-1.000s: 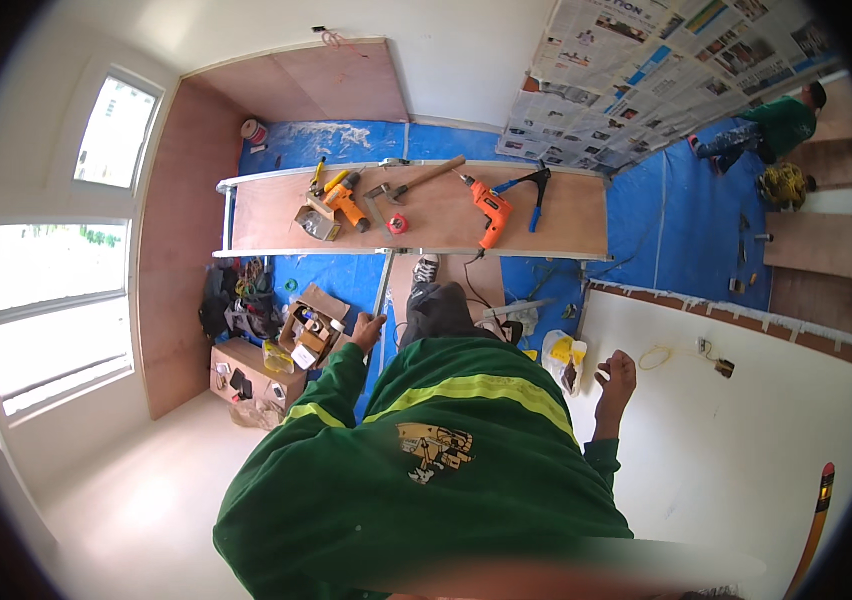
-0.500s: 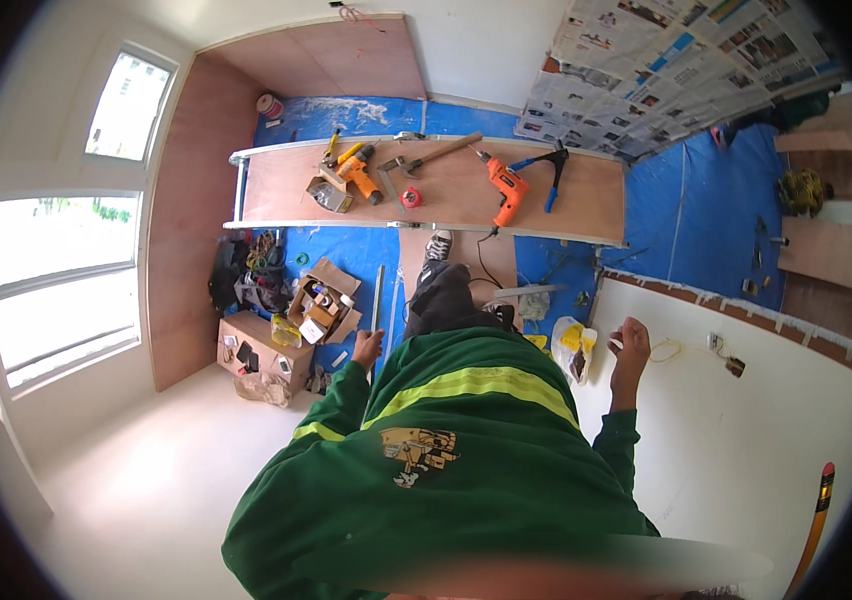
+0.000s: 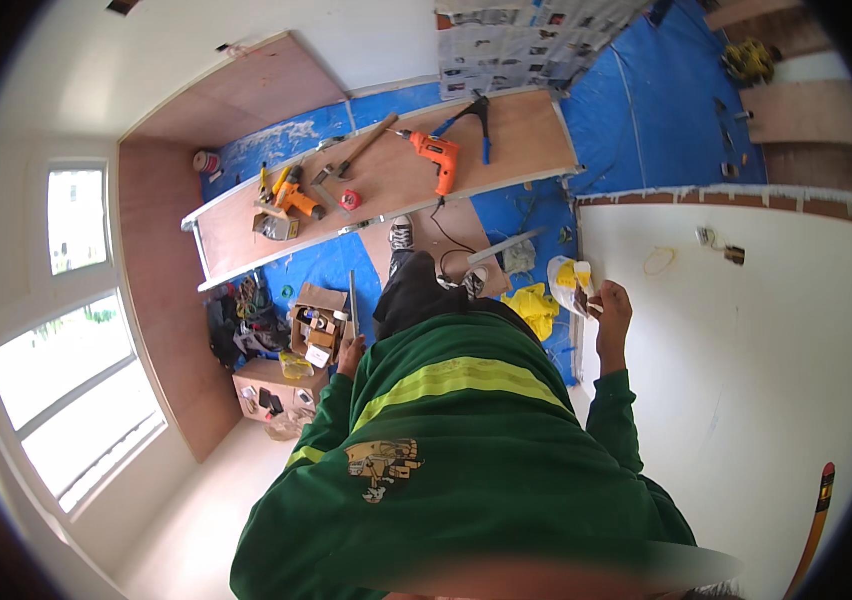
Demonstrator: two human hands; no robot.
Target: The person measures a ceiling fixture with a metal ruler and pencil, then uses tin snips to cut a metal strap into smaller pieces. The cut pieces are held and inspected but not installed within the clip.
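Observation:
My left hand (image 3: 350, 357) is closed round the lower part of a long, narrow grey metal strip (image 3: 353, 297), which points away from me beside an open cardboard box (image 3: 321, 300). Off to the right, my right hand (image 3: 613, 308) is raised with its fingers pinched together. Something small and pale shows at the fingertips, too small to name. Beyond that hand is a white plastic bag (image 3: 566, 285) with yellow on it. Ahead, a wooden-topped platform (image 3: 236, 235) carries an orange corded drill (image 3: 436, 157), a black-and-blue hand tool (image 3: 486, 125), a hammer (image 3: 371, 145) and a red tape measure (image 3: 351, 199).
A yellow-orange cordless drill (image 3: 296, 195) and a small carton (image 3: 274, 225) share the platform's left end. Blue sheeting (image 3: 636, 120) covers the floor. A drill cord (image 3: 454, 237) trails near my shoes. A yellow bag (image 3: 532, 310) lies right of my legs. Windows (image 3: 76, 365) are at left.
My view has turned, so the platform now slants and sits further left. More of the yellow bag and both shoes show. My left hand still grips the metal strip; my right hand stays pinched.

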